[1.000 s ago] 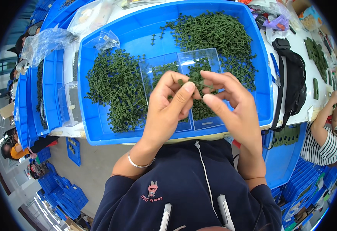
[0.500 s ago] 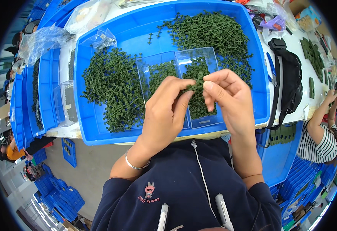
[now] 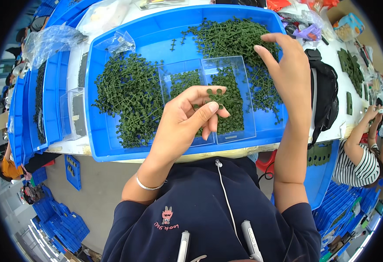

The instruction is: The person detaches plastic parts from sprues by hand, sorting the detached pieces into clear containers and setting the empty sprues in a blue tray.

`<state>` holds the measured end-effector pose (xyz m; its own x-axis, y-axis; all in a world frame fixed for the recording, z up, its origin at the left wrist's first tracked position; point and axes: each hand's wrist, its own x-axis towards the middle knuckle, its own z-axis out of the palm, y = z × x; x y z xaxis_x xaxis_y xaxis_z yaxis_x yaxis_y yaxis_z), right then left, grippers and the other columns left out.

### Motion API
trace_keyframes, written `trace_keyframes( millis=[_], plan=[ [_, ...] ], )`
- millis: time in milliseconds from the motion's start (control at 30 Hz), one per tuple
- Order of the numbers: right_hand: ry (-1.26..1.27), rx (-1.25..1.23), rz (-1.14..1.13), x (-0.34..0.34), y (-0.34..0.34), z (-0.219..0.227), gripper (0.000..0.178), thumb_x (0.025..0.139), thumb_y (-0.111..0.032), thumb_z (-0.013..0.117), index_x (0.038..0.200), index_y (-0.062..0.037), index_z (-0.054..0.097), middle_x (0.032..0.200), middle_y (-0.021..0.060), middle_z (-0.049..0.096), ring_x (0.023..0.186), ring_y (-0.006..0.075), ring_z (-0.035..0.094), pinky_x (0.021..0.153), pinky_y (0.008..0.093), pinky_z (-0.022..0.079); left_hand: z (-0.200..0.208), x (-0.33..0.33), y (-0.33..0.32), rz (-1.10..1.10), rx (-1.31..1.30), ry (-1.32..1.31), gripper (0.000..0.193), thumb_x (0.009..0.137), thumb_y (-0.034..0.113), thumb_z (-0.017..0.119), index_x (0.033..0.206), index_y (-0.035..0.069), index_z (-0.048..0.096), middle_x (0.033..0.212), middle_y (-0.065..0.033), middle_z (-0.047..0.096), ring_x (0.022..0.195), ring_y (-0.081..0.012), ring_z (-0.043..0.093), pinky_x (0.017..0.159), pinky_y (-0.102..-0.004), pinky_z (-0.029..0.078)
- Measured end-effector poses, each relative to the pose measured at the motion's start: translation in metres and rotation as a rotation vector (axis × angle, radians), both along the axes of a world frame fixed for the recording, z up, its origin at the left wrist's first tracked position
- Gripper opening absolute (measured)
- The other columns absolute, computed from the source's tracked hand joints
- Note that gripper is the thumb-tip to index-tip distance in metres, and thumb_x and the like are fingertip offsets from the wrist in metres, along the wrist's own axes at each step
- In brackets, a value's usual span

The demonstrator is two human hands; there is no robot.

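Note:
My left hand (image 3: 180, 118) pinches a small dark green plastic piece with round discs (image 3: 216, 97) between thumb and fingers, above a clear two-part box (image 3: 249, 105). Similar green pieces lie in both of its compartments. My right hand (image 3: 287, 72) is held over the right side of the large blue tray (image 3: 91, 87), thumb and forefinger apart, with nothing visible between them. It is nearest to the far right heap of green pieces (image 3: 230, 37). Another heap (image 3: 128, 96) of them lies left of the box.
A crumpled clear bag (image 3: 118, 43) rests at the tray's far left corner. Right of the tray sits a black bag (image 3: 324, 94). Further blue trays (image 3: 56, 91) stand at the left. A person in a striped shirt (image 3: 359, 163) works at the far right.
My right hand has parted from my left and moved right and away, its fingers opening. My left hand keeps the green piece, its fingers spreading a little.

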<state>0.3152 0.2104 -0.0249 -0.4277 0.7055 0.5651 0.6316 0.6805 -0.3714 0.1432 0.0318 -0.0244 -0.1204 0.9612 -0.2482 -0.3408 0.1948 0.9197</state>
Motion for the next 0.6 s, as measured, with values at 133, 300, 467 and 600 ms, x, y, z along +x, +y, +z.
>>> trace_keyframes(
  millis=[133,300,467,600],
  plan=[
    [0.399,-0.635,0.357,-0.004,-0.042,0.016,0.021,0.090,-0.012,0.076,0.108,-0.0034,0.074,0.100,0.0079,0.073,0.092,0.0164,0.070,0.079,0.0289,0.054,-0.001,-0.006,-0.001,0.031,-0.003,0.079,0.033,0.104,0.008,0.058,0.135,-0.005,0.058,0.095,-0.0123,0.073,0.066,-0.0071,0.059,0.054,-0.0206,0.048],
    [0.458,-0.902,0.465,-0.010,-0.074,-0.003,0.020,0.090,-0.006,0.075,0.109,0.0000,0.073,0.097,0.0085,0.073,0.085,0.0142,0.070,0.077,0.0276,0.055,-0.005,-0.005,-0.002,0.017,0.049,0.039,0.031,0.105,0.009,0.057,0.132,-0.006,0.053,0.100,-0.0205,0.073,0.071,-0.0159,0.069,0.053,-0.0246,0.055],
    [0.664,-1.056,0.426,-0.011,-0.078,0.000,0.015,0.095,-0.005,0.071,0.107,0.0025,0.073,0.094,0.0054,0.072,0.083,0.0114,0.069,0.077,0.0266,0.055,-0.009,-0.001,-0.004,0.001,0.080,-0.136,0.031,0.106,0.013,0.056,0.131,-0.005,0.053,0.108,-0.0235,0.071,0.079,-0.0221,0.073,0.058,-0.0283,0.059],
    [0.623,-1.054,0.471,-0.010,-0.076,-0.004,0.015,0.095,-0.005,0.070,0.107,0.0016,0.075,0.089,0.0039,0.068,0.082,0.0109,0.067,0.075,0.0253,0.053,-0.008,0.000,-0.004,-0.050,0.045,-0.150,0.031,0.106,0.017,0.057,0.128,-0.004,0.056,0.106,-0.0201,0.071,0.085,-0.0246,0.074,0.061,-0.0296,0.061]
  ],
)
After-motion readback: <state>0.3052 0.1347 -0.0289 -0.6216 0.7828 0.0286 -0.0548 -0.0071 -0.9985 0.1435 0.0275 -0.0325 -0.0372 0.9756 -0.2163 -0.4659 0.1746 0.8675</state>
